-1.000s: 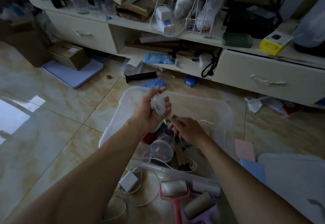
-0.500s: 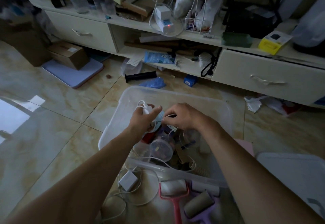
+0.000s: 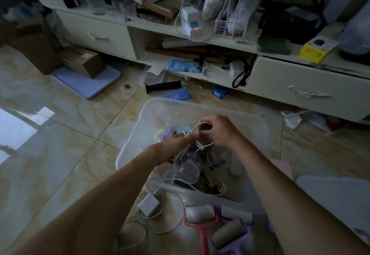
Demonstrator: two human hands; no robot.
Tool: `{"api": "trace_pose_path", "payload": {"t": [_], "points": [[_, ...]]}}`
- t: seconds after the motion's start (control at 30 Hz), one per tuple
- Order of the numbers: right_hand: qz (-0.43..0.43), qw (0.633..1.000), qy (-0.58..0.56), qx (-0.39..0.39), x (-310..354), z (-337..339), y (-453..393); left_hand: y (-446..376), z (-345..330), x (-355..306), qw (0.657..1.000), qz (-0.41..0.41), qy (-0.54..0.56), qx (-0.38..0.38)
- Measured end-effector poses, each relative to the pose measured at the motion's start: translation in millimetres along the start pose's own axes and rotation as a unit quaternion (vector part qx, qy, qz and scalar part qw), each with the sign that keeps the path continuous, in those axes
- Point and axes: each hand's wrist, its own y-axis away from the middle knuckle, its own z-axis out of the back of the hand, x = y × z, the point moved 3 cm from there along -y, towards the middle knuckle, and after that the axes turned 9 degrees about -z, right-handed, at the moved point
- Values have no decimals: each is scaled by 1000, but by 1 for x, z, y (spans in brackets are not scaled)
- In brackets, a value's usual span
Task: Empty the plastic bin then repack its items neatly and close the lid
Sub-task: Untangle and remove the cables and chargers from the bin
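— What's the bin made of, and where does it sit?

— I see one clear plastic bin [image 3: 266, 134], rectangular with rounded corners and a thick rim, standing on glossy marbled floor tiles [image 3: 70, 134] in front of a cream cabinet [image 3: 300, 86]. Its walls are see-through, so the tile pattern shows through them. It has no lid on; a pale flat lid [image 3: 336, 198] lies on the floor just to its right.

— And the hands?

— Both are over the bin's middle. My left hand [image 3: 170, 150] has its fingers closed round a bundle of thin white cable [image 3: 202, 146]. My right hand [image 3: 218, 132] pinches a loop of the same cable between thumb and fingertips, the other fingers curled in.

— What's still inside?

— A jumble: one round transparent tub [image 3: 186, 170] and other coloured bits I can't make out in the dim light.

— Anything out on the floor?

— Near me, one white square charger [image 3: 149, 204] with loose coils of cord, and two lint rollers: one with a pink handle [image 3: 202, 220], one with a purple handle [image 3: 230, 234], both cylinders of paper.
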Motion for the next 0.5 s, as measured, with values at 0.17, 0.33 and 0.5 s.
{"api": "trace_pose_path", "payload": {"t": [0.17,0.33,0.5], "points": [[-47,985,-163,-16,-24,-5,-4,7,-8,-6,991,31,114,65],[-75,976,-193,-71,-30,-20,2,7,-12,-11,956,-6,287,64],[-104,988,-116,-22,-29,-39,2,1,-6,-18,908,-88,409,33]]}}
